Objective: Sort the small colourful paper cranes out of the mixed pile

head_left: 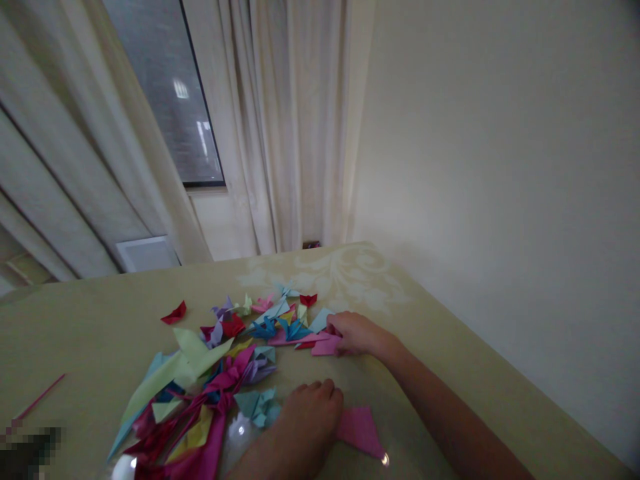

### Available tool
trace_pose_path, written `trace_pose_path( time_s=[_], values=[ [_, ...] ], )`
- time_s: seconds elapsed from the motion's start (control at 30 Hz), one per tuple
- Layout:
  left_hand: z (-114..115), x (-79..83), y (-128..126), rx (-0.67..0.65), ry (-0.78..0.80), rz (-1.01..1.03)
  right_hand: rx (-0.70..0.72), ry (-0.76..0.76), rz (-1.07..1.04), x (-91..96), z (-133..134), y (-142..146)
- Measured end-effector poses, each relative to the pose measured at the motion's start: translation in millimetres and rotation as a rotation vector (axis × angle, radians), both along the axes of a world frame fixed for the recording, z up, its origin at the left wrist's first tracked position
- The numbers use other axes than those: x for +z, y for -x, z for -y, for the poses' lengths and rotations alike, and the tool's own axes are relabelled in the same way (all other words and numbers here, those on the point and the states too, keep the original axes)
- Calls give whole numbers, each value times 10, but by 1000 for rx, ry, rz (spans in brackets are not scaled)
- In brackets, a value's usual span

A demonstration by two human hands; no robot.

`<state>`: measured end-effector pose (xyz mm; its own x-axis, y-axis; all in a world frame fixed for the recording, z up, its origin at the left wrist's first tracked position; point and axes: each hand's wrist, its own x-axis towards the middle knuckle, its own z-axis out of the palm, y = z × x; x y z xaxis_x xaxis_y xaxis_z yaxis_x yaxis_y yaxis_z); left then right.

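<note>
My right hand (356,332) reaches forward over the table (100,333) and is closed on a pink folded paper piece (325,345) at the right edge of a pile of origami (240,347). My left hand (307,420) lies palm down near the front, fingers curled, pressing on a pink folded paper triangle (361,430). A teal folded piece (257,405) sits just left of that hand. The pile holds several folded shapes in blue, red, purple, green and magenta.
A lone red folded piece (175,313) lies apart at the left. A thin pink stick (40,397) rests near the left front. The wall (500,167) runs along the table's right side; curtains (280,120) and a window (165,87) stand behind.
</note>
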<state>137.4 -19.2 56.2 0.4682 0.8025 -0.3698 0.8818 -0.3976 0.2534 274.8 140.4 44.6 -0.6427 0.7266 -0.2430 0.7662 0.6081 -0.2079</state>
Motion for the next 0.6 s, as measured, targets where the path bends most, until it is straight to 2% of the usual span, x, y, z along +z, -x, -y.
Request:
trace_pose_path(
  time_s=[0.1,0.23,0.6],
  values=[
    [-41,34,155,8,-48,52,2,7,-11,1,2,-6],
    [-85,-50,274,18,-97,79,15,4,-25,-14,-4,-11],
    [-91,-95,276,9,-113,81,25,17,-64,-94,-39,-42]
  ],
)
